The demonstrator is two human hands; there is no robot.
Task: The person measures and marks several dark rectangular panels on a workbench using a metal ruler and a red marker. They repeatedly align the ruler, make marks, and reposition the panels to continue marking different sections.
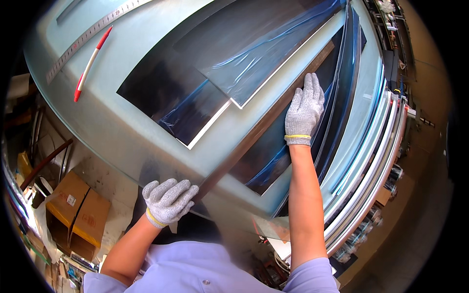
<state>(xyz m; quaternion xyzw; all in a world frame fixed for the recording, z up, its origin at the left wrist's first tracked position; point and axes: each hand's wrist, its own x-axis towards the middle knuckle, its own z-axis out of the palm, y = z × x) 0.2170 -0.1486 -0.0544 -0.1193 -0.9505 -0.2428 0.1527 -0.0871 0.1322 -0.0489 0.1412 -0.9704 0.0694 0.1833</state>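
Observation:
A long dark brown straight bar (259, 124) lies slantwise over the glass-like tabletop (127, 122). My right hand (305, 110), in a grey knit glove, is stretched out flat beside the bar's upper part, over a dark sheet with blue film (266, 171). Its fingers point away from me and hold nothing. At the near table edge is my left hand (168, 201), gloved alike, with fingers slightly bent and apart. Its fingertips come up to the bar's near end; whether they press on it I cannot tell. The left thumb is hidden.
Dark panels with wrinkled blue film (205, 93) lie left of the bar. Further left are a red-and-white pen (93, 63) and a steel ruler (85, 36). Long strips (371, 156) line the right edge. A cardboard box (80, 212) stands below at left.

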